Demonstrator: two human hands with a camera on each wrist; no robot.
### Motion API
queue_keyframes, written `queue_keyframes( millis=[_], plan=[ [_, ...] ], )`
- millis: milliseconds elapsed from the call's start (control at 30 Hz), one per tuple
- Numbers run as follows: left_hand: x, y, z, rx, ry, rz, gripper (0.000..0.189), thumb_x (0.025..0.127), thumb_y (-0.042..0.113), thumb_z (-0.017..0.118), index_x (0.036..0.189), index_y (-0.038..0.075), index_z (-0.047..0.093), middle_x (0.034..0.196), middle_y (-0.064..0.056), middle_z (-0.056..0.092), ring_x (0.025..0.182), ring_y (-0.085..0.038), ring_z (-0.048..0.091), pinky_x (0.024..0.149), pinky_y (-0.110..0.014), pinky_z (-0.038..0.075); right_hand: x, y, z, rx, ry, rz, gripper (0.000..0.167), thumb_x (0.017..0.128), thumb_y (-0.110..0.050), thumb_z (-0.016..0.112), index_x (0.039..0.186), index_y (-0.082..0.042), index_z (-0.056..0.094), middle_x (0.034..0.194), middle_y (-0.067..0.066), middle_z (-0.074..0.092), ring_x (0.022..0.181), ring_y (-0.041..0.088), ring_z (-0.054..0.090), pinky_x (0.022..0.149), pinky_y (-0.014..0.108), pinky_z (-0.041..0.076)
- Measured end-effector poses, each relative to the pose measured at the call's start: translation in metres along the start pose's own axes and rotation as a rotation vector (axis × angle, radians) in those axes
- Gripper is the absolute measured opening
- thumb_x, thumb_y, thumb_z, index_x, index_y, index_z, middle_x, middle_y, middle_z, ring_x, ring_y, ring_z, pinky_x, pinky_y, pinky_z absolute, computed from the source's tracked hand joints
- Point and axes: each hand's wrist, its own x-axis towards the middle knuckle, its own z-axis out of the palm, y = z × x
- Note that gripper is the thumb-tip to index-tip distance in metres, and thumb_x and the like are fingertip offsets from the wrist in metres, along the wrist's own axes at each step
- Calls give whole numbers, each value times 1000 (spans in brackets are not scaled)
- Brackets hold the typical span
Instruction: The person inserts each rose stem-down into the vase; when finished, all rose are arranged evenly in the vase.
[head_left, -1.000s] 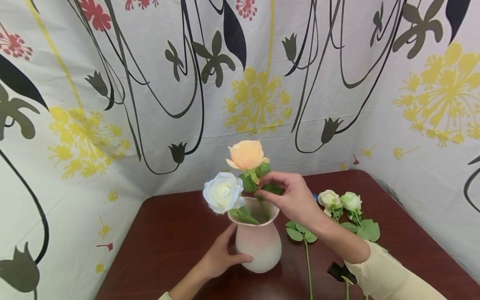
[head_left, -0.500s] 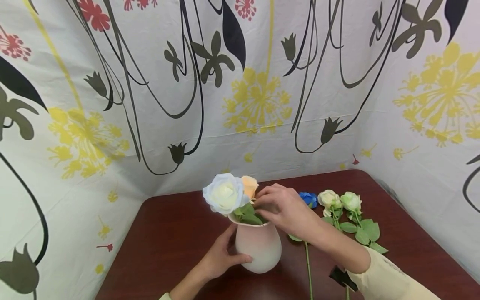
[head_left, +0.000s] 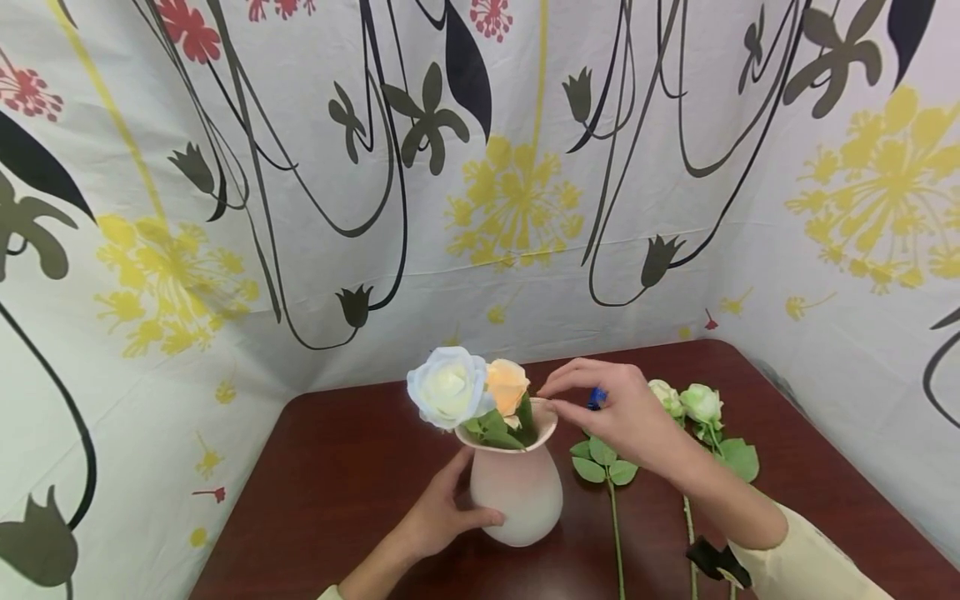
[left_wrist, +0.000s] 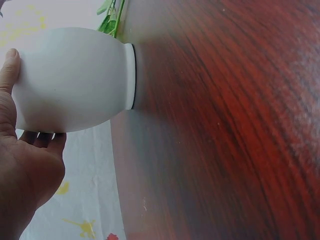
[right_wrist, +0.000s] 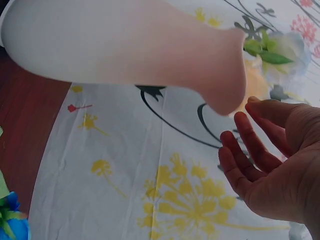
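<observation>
The vase (head_left: 519, 492) stands upright on the dark red-brown bench (head_left: 352, 475). It is smooth and matte, whitish on its rounded belly and soft pink toward the neck, with a flared, wavy rim and a narrow foot. Two flowers stand in it: a large pale blue flower (head_left: 448, 388) with a creamy centre, leaning out over the left side of the rim, and a smaller peach flower (head_left: 507, 385) just beside it, partly overlapped by it. Green leaves (head_left: 491, 430) fill part of the mouth below them.

The left hand (head_left: 442, 518) is curved round the vase's lower left side, thumb across the near face and fingers behind, gripping it. The right hand (head_left: 624, 410) is partly open at the right of the rim, fingers loosely bent with thumb and forefinger apart; it has hold of nothing, and whether the fingertips touch the rim cannot be told. Beyond that hand lie a blue flower (head_left: 597, 398), a cream flower (head_left: 666, 397) and a pale green flower (head_left: 702, 403).
</observation>
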Motion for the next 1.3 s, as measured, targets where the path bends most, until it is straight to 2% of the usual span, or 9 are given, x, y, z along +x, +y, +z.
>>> queue_keyframes(
  millis=[200,367,467,567,800,933,1067,1167,1300],
  plan=[
    [0,-1,0,3,-2,6,96,88,25,91,165,31,34,163,7,44,146,-20,46,117,-33,39,-9,12,-15,61,74,132,22,93,-13,84,114,-22,82,115,-7,77,102,12,74,80,23,61],
    [0,-2,-1,6,-2,9,96,88,25,91,165,32,34,162,7,45,145,-21,48,117,-33,40,-19,26,-26,101,120,274,32,98,-23,80,130,-20,76,121,-2,77,100,9,75,75,23,59],
    [0,-2,-1,10,1,3,96,88,26,91,165,31,34,162,7,45,145,-21,47,117,-33,39,-26,37,-31,146,127,352,44,101,-30,77,142,-17,68,131,2,74,110,9,73,82,18,58],
    [0,-1,-1,6,1,-9,97,87,27,91,165,30,34,162,7,45,145,-20,47,117,-33,39,-33,49,-32,191,112,439,56,102,-35,74,152,-14,59,141,6,68,125,17,68,91,15,54],
    [-1,-2,-1,-10,1,-10,96,87,26,91,165,30,35,161,7,46,145,-20,48,117,-32,39,-53,75,-23,281,65,594,73,105,-40,69,163,-6,40,156,15,54,144,34,51,92,9,48],
    [0,-3,0,-12,-2,-6,96,88,25,91,165,31,35,161,7,46,144,-20,48,116,-32,40,-67,91,-10,315,47,667,73,106,-36,68,163,-1,37,158,18,52,144,36,50,97,20,52],
    [0,-3,0,-17,-8,-10,97,88,25,91,166,33,33,162,8,45,144,-20,48,116,-32,41,-79,104,2,317,14,733,71,107,-32,68,160,3,39,156,23,52,141,38,53,105,41,53],
    [0,-3,0,-18,-9,-16,97,88,26,91,166,33,32,162,8,45,144,-21,48,116,-33,41,-86,111,9,331,-14,769,73,106,-30,69,160,6,37,155,27,52,141,42,51,109,50,51],
    [0,-4,0,-8,-8,-23,98,88,27,90,166,33,32,162,7,45,145,-21,48,116,-33,41,-93,119,20,336,-38,814,71,106,-22,69,159,10,33,153,31,51,142,48,48,110,56,49]
  ],
)
